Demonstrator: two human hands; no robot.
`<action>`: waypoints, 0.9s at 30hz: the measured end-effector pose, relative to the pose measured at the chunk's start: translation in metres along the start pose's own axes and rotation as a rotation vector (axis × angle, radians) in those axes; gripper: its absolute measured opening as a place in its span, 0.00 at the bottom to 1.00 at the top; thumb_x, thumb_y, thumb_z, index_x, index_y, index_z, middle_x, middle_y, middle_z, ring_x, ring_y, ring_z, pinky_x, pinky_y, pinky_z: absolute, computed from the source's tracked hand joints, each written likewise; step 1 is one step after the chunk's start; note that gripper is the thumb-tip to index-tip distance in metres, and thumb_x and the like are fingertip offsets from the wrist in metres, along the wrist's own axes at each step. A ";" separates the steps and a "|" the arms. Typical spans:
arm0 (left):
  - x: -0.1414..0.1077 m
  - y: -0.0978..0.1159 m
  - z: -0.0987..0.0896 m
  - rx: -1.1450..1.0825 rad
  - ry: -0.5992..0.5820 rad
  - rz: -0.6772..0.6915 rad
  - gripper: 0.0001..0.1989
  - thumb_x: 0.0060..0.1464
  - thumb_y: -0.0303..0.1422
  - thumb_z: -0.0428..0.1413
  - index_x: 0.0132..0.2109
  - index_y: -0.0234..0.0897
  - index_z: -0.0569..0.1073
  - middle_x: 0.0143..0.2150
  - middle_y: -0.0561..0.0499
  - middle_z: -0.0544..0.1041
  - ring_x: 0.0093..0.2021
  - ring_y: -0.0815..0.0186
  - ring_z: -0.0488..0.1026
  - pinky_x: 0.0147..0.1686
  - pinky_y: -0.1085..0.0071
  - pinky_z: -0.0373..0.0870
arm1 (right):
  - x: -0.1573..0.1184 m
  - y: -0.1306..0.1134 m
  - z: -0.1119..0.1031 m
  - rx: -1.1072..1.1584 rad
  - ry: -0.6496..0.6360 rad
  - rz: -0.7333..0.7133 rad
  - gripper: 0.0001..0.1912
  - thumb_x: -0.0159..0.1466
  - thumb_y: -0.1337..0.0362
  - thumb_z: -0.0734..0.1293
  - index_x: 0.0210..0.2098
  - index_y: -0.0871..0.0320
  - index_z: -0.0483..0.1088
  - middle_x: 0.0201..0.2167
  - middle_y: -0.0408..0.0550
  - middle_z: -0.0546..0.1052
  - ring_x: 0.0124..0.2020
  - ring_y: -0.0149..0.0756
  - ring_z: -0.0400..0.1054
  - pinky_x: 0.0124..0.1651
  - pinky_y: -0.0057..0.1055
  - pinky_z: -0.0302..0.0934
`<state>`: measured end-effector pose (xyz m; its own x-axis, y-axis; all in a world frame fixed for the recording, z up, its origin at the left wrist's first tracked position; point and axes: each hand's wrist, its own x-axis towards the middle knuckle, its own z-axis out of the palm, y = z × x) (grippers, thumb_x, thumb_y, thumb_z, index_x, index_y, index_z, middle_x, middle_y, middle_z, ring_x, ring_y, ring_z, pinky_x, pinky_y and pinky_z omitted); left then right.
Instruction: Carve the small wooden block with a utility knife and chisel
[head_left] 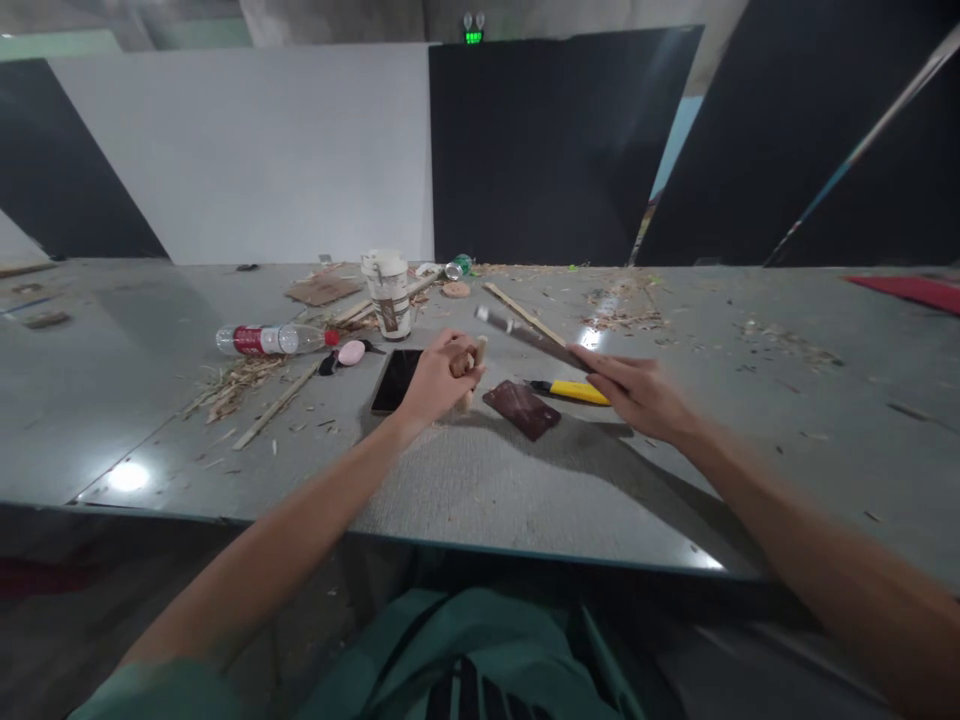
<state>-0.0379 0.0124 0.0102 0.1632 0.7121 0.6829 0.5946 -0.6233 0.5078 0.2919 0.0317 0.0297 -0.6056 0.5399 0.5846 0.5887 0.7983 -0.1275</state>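
Observation:
My left hand [448, 375] is closed around a small piece of pale wood [481, 350], whose tip sticks up past the fingers; most of it is hidden. My right hand [634, 392] grips one end of a long, flat, grey file-like tool [536, 338]. Its far end, with pale spots, points up and left, above and apart from the wood; blur hides its surface. Below the tool lie a dark reddish-brown sheet [523, 409], which resembles sandpaper, and a yellow-handled utility knife [577, 391]. Beside my left hand a black phone [396, 381] rests on the table.
On the grey table [465, 490] stands a paper cup [388, 300]. A plastic bottle [274, 339] lies at left, near a pink oval item [351, 352]. Wood shavings [244, 385] and thin sticks [277, 405] are scattered around. Black and white panels [562, 150] rise behind.

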 end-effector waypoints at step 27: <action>-0.002 0.001 -0.001 0.010 -0.014 0.014 0.08 0.62 0.26 0.63 0.40 0.40 0.72 0.48 0.48 0.74 0.48 0.59 0.75 0.50 0.63 0.73 | 0.003 0.026 -0.009 -0.189 -0.013 0.303 0.29 0.77 0.56 0.56 0.74 0.53 0.65 0.57 0.56 0.83 0.49 0.51 0.79 0.49 0.42 0.71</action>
<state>-0.0389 0.0102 0.0099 0.1824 0.7073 0.6830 0.5996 -0.6305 0.4929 0.3103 0.0519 0.0351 -0.3941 0.7493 0.5323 0.8309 0.5380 -0.1421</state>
